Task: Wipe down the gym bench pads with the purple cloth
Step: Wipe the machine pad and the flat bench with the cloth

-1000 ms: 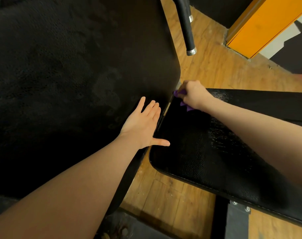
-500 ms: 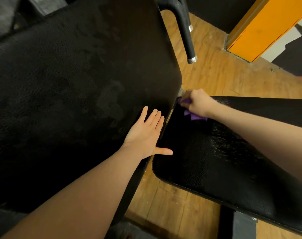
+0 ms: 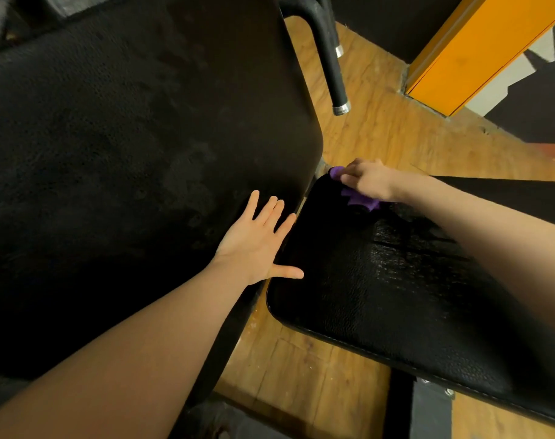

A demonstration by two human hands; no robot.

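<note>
The right hand (image 3: 369,180) gripped the crumpled purple cloth (image 3: 358,199) against the far corner of the black textured-vinyl seat pad (image 3: 380,280) of the bench. The left hand (image 3: 258,242) lay spread flat on the larger black back pad (image 3: 143,137). Bunched so small, the cloth probably risked leaving streaks or snagging in the gap between pads.

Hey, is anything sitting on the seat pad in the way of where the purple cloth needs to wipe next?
Nothing visible does. The right hand presses the purple cloth on the far corner of the seat pad, whose surface shows bare. The left hand rests on the back pad, only its thumb reaching toward the seat pad.
</note>
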